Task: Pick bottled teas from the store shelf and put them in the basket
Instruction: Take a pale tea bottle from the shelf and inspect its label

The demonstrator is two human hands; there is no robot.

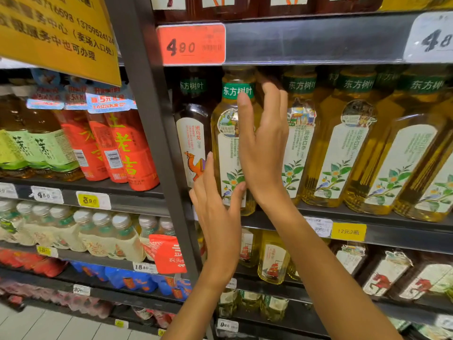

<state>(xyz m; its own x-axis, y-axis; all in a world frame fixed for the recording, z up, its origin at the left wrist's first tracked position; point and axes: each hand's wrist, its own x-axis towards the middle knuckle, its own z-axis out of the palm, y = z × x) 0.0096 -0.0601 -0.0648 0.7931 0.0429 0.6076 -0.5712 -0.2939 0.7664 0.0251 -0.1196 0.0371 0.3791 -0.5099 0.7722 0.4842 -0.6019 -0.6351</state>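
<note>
The bottled tea (230, 143) I am after, a yellow one with a green neck band and a white label, stands at the front of the middle shelf (343, 217), just right of the dark upright post (157, 143). Working from the left: a yellow sign (56, 33) hangs at the top corner, and below it I see green-labelled bottles (36, 148) and red bottles (122, 148) side by side on the neighbouring shelf, with pale white-capped bottles (98, 231) on the level under them. Past the post, an orange price tag (191, 44) reading 4.80 sits on the shelf edge above. A dark tea bottle (193, 133) with a camel on its label stands just left of my target, touching or nearly touching it.

My left hand (218, 214) is low at the bottle's base, fingers straight and spread, the thumb lying against the lower label; it grasps nothing. My right hand (263, 148) is higher, in front of the bottle's right side, fingers straight and spread too, the index tip at the green neck band. I cannot tell whether the palm presses on the bottle or hovers just off it.

Further right, a row of matching yellow tea bottles (348, 153) fills the same shelf, tilted by the lens. A yellow tag (348, 231) is fixed on the shelf edge below them.
</note>
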